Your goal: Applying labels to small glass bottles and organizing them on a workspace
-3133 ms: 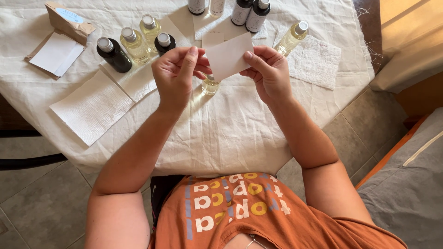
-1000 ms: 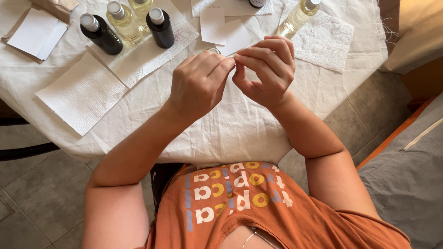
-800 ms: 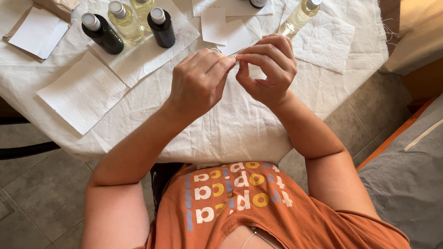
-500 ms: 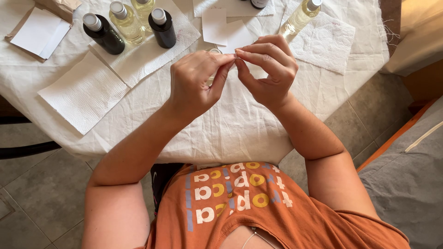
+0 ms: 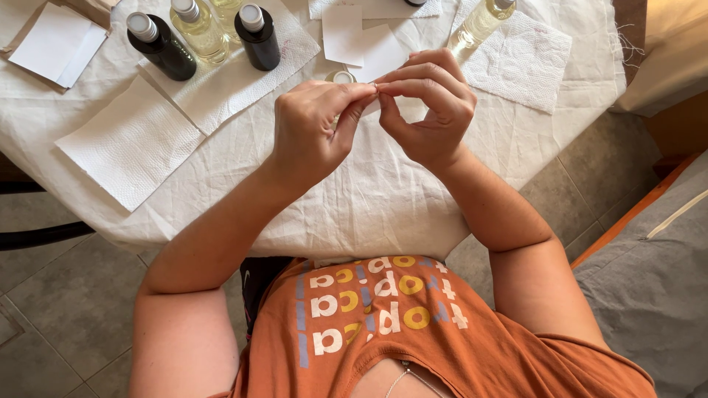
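1. At far left, a white paper towel [image 5: 133,144] lies flat on the white tablecloth [image 5: 369,199]; behind it stand a dark bottle [image 5: 158,48] and a second dark bottle [image 5: 259,38].
2. Your left hand [image 5: 313,129] pinches a small white slip [image 5: 376,103] between thumb and forefinger, held above the cloth.
3. Your right hand [image 5: 428,110] pinches the same slip, fingertips touching your left.
4. At right, a clear yellowish bottle [image 5: 479,22] rests on another paper towel [image 5: 523,63].

Bare tablecloth [image 5: 354,199] below both hands; bottles [image 5: 214,33] and paper towels [image 5: 129,140] crowding the far left.
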